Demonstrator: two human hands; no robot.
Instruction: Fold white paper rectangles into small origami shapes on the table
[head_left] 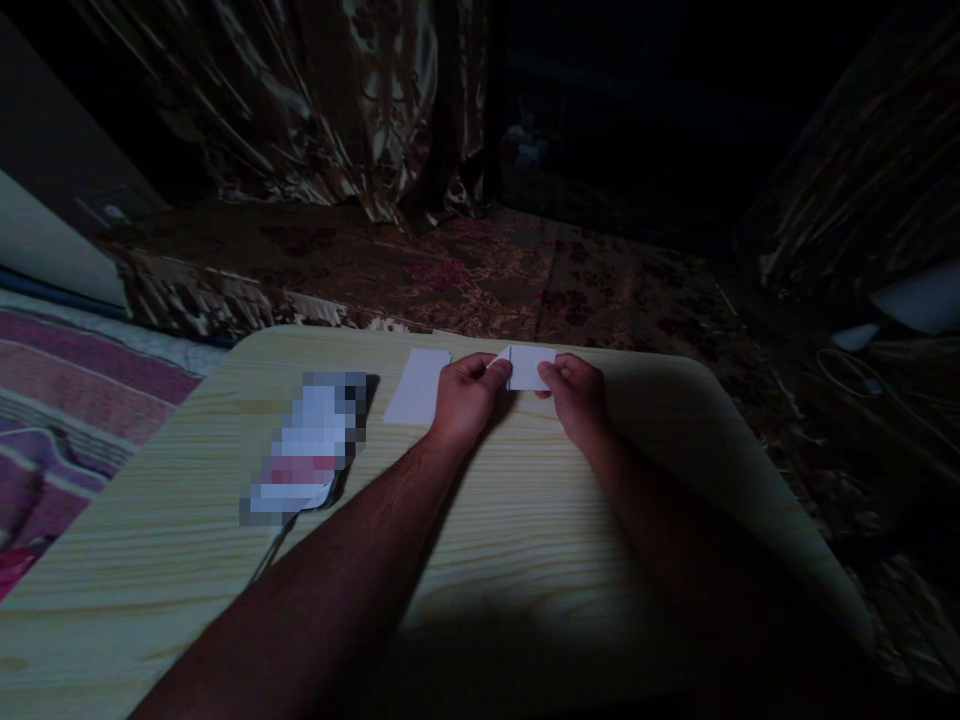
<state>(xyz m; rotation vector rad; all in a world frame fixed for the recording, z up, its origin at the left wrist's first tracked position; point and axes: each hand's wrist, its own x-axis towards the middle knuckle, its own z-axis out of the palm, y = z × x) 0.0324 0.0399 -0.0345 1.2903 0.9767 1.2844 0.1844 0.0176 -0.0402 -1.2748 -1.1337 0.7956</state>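
Observation:
Between my two hands is a small folded piece of white paper [529,368], held just above the far part of the wooden table [525,520]. My left hand [466,395] pinches its left end, where a slanted flap stands up beside a crease. At the right end, the thumb and fingers of my right hand [576,392] grip the paper's edge. A flat white sheet [414,385] lies on the table just left of my left hand, which covers part of its right side.
A blurred-out phone-like device [311,440] with a cable lies on the table's left side. Patterned cloth [465,270] and a shiny curtain [390,110] are beyond the far edge. Striped bedding [82,380] is at left; a pale lamp-like object [919,300] stands at right.

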